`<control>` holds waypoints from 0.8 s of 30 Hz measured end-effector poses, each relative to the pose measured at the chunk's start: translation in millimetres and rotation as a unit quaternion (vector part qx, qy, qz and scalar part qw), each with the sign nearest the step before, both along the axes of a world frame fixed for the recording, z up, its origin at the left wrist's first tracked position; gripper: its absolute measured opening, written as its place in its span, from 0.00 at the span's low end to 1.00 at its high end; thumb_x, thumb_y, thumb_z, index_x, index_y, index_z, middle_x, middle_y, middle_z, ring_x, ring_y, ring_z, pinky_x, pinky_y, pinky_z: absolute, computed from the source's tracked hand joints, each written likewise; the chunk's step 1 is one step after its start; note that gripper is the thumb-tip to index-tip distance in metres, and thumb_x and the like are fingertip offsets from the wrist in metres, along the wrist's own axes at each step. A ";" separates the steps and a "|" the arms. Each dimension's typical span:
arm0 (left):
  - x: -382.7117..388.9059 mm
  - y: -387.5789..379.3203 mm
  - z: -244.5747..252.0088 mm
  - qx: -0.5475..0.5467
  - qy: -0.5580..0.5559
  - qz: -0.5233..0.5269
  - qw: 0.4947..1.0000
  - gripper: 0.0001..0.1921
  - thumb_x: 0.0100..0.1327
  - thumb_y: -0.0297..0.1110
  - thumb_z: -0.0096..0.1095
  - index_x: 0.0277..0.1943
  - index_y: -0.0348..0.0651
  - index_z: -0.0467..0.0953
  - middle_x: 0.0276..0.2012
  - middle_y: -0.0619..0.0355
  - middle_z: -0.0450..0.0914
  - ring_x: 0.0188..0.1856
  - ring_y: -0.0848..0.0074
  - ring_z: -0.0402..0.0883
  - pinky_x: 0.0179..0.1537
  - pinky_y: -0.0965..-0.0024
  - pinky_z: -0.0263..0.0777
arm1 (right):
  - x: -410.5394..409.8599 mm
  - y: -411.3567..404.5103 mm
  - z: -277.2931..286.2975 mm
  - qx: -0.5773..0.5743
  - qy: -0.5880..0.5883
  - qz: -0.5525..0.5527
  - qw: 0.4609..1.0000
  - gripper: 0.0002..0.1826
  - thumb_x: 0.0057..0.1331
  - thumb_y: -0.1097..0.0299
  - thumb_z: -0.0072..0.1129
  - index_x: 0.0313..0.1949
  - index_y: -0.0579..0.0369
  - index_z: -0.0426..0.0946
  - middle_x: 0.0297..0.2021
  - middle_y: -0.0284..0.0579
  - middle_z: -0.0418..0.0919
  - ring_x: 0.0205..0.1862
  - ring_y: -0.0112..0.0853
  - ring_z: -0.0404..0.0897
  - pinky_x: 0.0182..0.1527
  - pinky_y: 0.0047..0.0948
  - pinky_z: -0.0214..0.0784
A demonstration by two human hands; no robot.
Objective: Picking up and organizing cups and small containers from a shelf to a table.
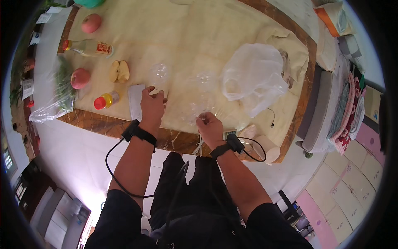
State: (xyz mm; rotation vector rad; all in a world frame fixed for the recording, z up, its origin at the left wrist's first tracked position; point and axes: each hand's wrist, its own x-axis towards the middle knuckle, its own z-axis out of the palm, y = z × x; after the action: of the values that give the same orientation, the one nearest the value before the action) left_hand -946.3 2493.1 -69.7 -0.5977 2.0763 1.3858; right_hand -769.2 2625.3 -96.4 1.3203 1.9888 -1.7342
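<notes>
My left hand (154, 104) is over the near part of the table, thumb and forefinger apart, with nothing visible between them. Just beyond its fingertips is a clear, rounded plastic piece (159, 72). A white sheet (135, 99) lies partly behind this hand. To the right, my right hand (210, 127) has its thumb and forefinger pinched at the edge of a crumpled clear plastic piece (201, 101); glare hides its exact outline. Farther back lies another clear rounded plastic piece (204, 79). Thin white strips (199, 146) hang over the table edge below my right hand.
Left on the table (180, 37) are apples (80, 78), a cut apple (119, 71), a red-capped bottle (88, 48), a small yellow bottle (106, 100) and bagged greens (63, 84). Right are a white plastic bag (255, 74), a USB cable (272, 119) and a paper roll (267, 147).
</notes>
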 end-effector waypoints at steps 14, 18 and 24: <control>-29.6 47.7 -26.3 0.166 -0.043 0.016 0.985 0.13 0.69 0.36 0.60 0.52 0.44 0.70 0.40 0.59 0.81 0.37 0.79 0.80 0.31 0.76 0.67 | 31.1 28.8 39.0 -0.155 -0.027 -0.136 0.978 0.11 0.68 0.65 0.62 0.42 0.60 0.78 0.23 0.34 0.76 0.21 0.21 0.77 0.25 0.22 0.68; -34.5 63.0 -30.2 0.180 -0.054 -0.050 0.981 0.12 0.69 0.35 0.60 0.51 0.42 0.71 0.40 0.59 0.81 0.34 0.81 0.76 0.28 0.77 0.64 | 38.7 33.3 39.1 -0.169 -0.014 -0.172 0.970 0.08 0.68 0.65 0.62 0.40 0.56 0.77 0.23 0.32 0.75 0.21 0.21 0.75 0.25 0.21 0.67; -31.7 63.7 -37.1 0.178 -0.038 -0.150 0.972 0.13 0.66 0.29 0.59 0.51 0.40 0.73 0.43 0.59 0.81 0.34 0.80 0.77 0.29 0.77 0.66 | 44.6 40.3 39.7 -0.172 -0.018 -0.203 0.964 0.08 0.68 0.66 0.62 0.42 0.55 0.77 0.22 0.32 0.76 0.21 0.21 0.76 0.25 0.21 0.67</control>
State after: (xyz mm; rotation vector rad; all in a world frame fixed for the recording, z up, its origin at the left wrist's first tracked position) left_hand -978.1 2556.8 -106.8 -0.1749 1.7136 1.4779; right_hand -724.6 2665.6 -56.7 1.6919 1.3721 -2.0884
